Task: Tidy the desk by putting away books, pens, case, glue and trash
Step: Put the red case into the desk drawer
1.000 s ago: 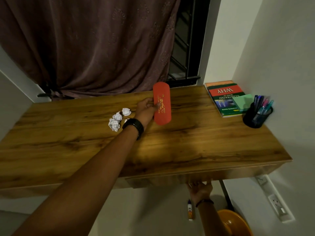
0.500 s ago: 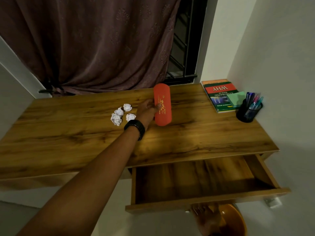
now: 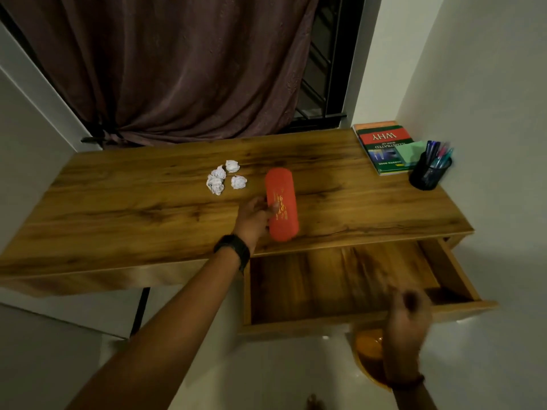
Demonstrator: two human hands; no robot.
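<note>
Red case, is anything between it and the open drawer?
Nothing visible does. The left hand holds the red case above the front edge of the desk; the open drawer sits just below it, its visible floor bare. The blurred right hand is by the drawer's front rail, off to the right.

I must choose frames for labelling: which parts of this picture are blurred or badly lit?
Head view: the right hand is smeared by motion blur, fingers unreadable; the left hand and the red case it holds are fairly sharp; light is dim and warm; the desk edges bow from the wide lens.
</note>
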